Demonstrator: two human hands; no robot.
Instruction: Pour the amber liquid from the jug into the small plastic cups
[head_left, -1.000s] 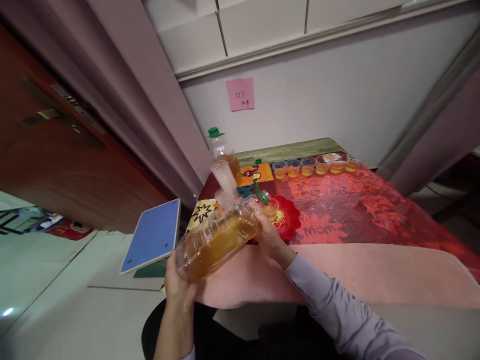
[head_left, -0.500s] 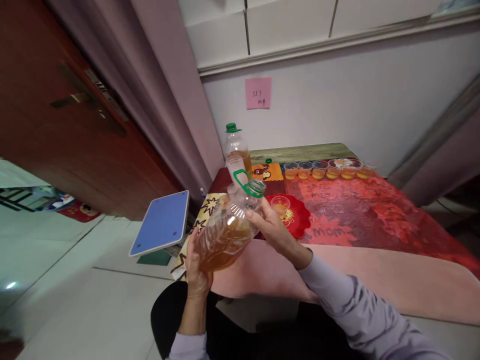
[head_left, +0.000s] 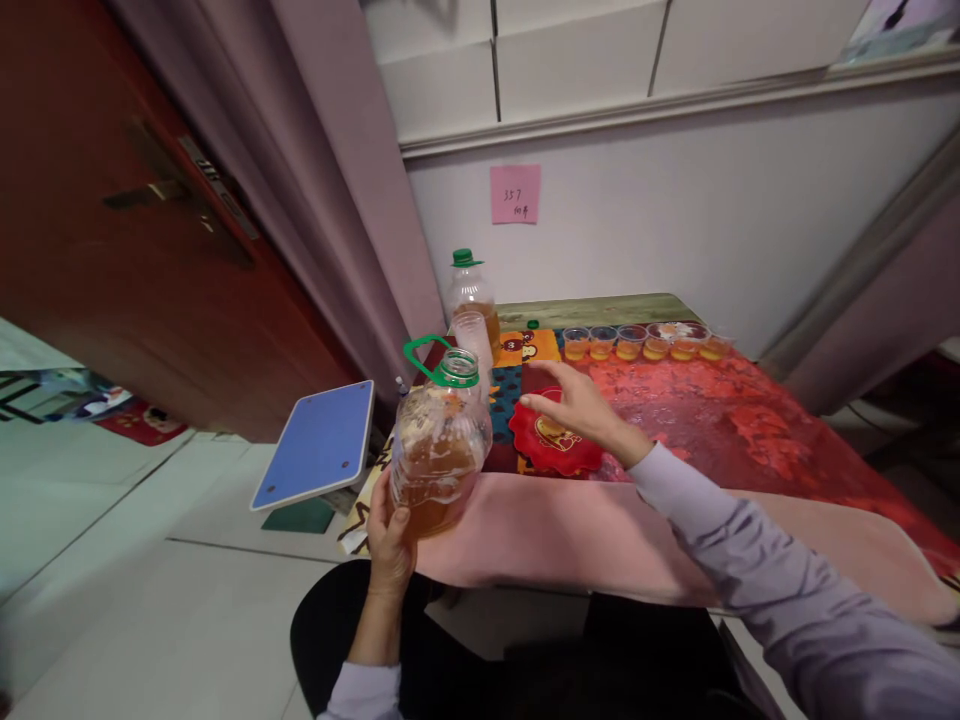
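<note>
My left hand grips the lower side of a large clear plastic bottle. Amber liquid partly fills it, and its mouth is uncapped, with a green ring handle around the neck. The bottle stands nearly upright at the table's front left. To its right my right hand is off the bottle, fingers apart and holding nothing visible. It hovers over a red scalloped plate, hiding part of it. Whether a cup is under the hand I cannot tell. Behind the bottle rises a stack of clear plastic cups.
A second bottle with a green cap stands at the back left, near a small green cap. Several clear cups of yellow liquid line the back of the patterned tablecloth. A blue-topped stool sits left of the table.
The bottle has gone from tilted to nearly upright and its handle has swung left. My right hand has let go of its neck and moved right, over the red plate.
</note>
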